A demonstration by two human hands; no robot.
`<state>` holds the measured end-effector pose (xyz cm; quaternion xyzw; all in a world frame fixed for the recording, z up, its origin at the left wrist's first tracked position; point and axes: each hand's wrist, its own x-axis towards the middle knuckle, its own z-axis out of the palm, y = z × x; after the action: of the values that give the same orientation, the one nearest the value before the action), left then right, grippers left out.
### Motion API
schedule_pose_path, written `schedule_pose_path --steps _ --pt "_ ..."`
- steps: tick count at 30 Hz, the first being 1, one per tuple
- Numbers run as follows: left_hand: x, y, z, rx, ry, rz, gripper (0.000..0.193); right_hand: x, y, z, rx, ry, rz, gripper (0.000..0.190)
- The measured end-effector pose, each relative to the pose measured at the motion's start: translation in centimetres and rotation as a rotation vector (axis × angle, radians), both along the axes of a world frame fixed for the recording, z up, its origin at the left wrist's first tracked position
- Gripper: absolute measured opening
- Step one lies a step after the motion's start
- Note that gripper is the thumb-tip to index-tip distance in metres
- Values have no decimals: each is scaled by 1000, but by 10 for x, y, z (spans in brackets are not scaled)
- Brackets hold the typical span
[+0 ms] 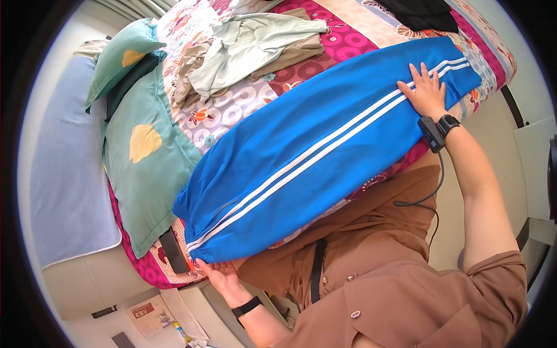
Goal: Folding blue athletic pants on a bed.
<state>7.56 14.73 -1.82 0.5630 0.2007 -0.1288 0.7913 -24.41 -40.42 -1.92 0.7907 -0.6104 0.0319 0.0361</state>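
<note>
A pair of blue track trousers [304,148] with two white side stripes lies stretched slantwise across the bed, legs together. Its gathered waistband is at the lower left and the leg ends at the upper right. My right hand [424,93] rests flat on the stripes near the leg ends, fingers spread. At the waistband's lower corner is my left hand [219,276], palm up, its thumb tip at the fabric's edge; some fingertips are hidden beneath the cloth, and whether they grip is unclear.
A pale green garment [248,43] lies crumpled over brown clothing [291,56] on the patterned bedspread [230,108]. Green pillows [174,148] lie at the left, a black garment [417,15] at the top right. A cable [441,174] hangs from the device on my right wrist.
</note>
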Motion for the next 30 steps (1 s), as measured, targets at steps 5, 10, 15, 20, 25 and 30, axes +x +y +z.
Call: schedule_pose_path --steps 5,10,15,20,25,30 --pt "-1 -22 22 -51 -57 -115 73 -1 1 0 -11 21 -13 79" --pt "3 -23 22 -75 -153 -104 59 1 3 1 -10 19 -9 79" --pt "-2 -48 56 -175 -278 -165 58 2 4 2 4 9 -17 80" --pt "-32 -109 129 -154 -481 -255 50 -3 1 -1 -16 -8 -11 80" --pt "-60 -182 169 -58 -712 -365 46 -2 2 -2 -36 -14 -3 80" --pt "-87 -262 155 2 -839 -648 31 -3 2 -6 -78 -41 5 79"
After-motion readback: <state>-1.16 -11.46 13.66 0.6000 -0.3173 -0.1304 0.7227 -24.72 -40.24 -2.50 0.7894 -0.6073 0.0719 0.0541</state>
